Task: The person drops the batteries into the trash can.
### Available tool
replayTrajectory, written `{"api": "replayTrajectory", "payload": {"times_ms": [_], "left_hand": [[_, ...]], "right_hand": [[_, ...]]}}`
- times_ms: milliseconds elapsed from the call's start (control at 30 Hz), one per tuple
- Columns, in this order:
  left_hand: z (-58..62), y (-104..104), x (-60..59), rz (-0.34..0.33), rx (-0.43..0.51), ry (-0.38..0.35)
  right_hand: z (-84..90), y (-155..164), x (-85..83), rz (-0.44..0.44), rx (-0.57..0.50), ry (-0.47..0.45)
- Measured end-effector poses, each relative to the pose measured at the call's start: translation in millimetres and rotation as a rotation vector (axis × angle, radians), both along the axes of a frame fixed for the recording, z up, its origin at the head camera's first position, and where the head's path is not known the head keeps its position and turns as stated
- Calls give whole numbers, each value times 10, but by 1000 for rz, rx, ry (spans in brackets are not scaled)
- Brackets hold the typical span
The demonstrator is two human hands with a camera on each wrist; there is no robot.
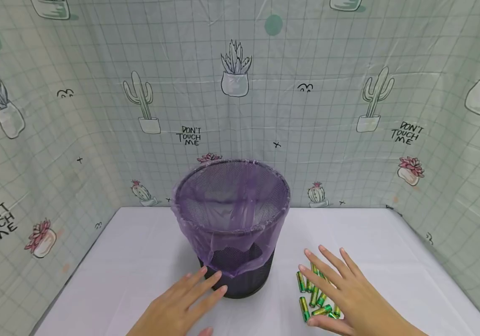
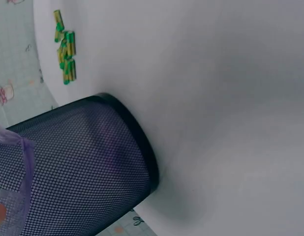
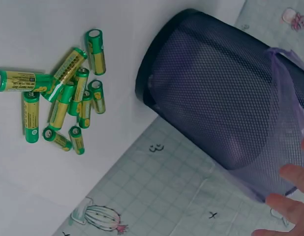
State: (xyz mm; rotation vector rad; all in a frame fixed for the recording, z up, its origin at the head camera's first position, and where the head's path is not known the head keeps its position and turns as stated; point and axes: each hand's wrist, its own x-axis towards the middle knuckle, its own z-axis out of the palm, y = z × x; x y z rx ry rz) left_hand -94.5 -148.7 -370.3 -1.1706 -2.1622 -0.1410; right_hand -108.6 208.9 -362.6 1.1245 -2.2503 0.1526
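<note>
Green-and-gold batteries (image 1: pixel 317 294) lie heaped on the white counter (image 1: pixel 139 261), right of the mesh bin (image 1: pixel 233 224). My right hand (image 1: pixel 344 291) hovers above, fingers spread, empty; my left hand (image 1: pixel 185 298) lies relaxed. Hard, smooth, likely rolling: I'd pinch mid-body.

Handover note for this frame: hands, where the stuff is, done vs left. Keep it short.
Left hand: open, fingers straight, fingertips at the base of the mesh bin; contact unclear.
Right hand: open, spread over the batteries, no grip on any yet.
Bin: upright mid-table, purple bag liner over the rim; no battery visible inside.
Batteries: loose pile on the white table, right of the bin.
Done: nothing binned, as far as visible. Left: the whole pile.
</note>
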Motion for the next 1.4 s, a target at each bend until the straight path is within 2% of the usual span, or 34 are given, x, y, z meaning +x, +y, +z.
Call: {"api": "replayTrajectory", "payload": {"times_ms": [133,333,400,467,533,600,767,1167,1267,1400], "left_hand": [[166,43,-39,-110,125,14],[517,70,-186,-393,287,156],[644,65,-230,-441,324,186],[748,46,-280,-455,368,192],[812,23,-337,-438,417,181],[852,-16,-401,-390,465,145],[860,-137,-548,-201,539,16],[748,-359,-844,77,627,-418],[725,-406,-914,91,633,-504],[701,-461,-991,81,638,-598]], "right_hand": [[24,48,-16,9,-65,-3],[29,111,-15,-5,-161,-49],[2,130,-17,-23,-192,-58],[-28,152,-15,-58,-207,-85],[-67,171,-26,-68,-231,-89],[-115,185,-39,-64,-266,-89],[-237,217,-48,-72,-349,-95],[-605,369,-3,-351,-493,-293],[-710,405,-7,-430,-532,-390],[-805,448,-23,-570,-528,-587]]}}
